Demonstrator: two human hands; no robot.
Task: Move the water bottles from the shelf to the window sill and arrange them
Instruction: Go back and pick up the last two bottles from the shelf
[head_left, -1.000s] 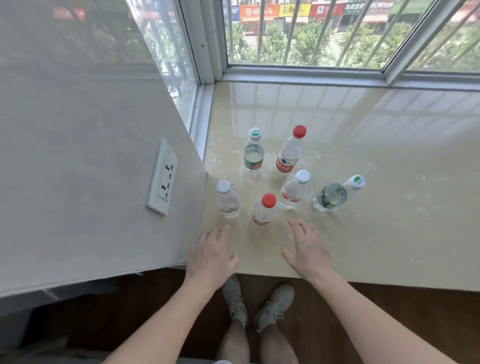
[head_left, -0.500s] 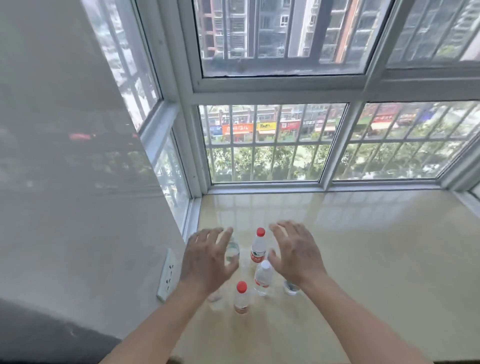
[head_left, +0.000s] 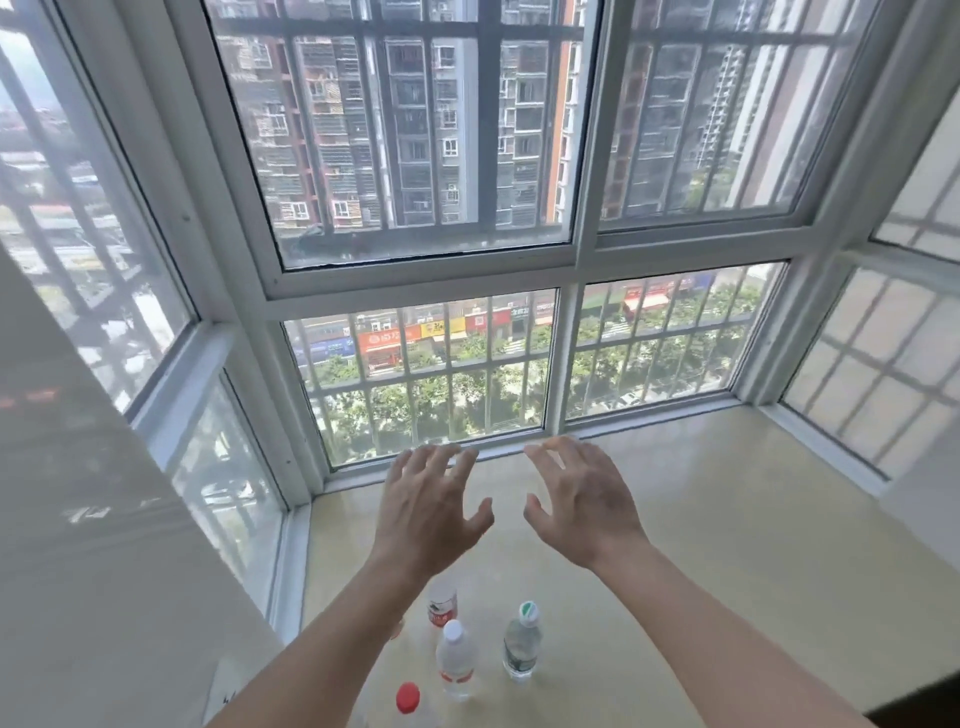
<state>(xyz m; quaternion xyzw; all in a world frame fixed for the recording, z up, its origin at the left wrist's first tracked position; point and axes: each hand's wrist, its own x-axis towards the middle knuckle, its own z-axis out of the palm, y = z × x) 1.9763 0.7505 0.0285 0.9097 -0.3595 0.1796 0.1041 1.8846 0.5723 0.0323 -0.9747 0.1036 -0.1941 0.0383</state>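
Several small clear water bottles stand on the pale window sill (head_left: 727, 545) at the bottom of the view. A white-capped bottle (head_left: 455, 660) stands beside a green-capped bottle (head_left: 522, 642). A red-labelled bottle (head_left: 442, 605) is partly hidden behind my left forearm. A red-capped bottle (head_left: 410, 704) sits at the bottom edge. My left hand (head_left: 428, 512) and my right hand (head_left: 582, 499) are raised above the bottles, fingers spread, holding nothing.
Barred windows (head_left: 426, 384) close the sill at the back and on both sides. A pale wall (head_left: 78, 519) rises on the left. The sill stretches wide to the right of the bottles.
The view has tilted up from the sill to the windows. Both hands rose from the sill's front edge to above the bottles, still holding nothing.
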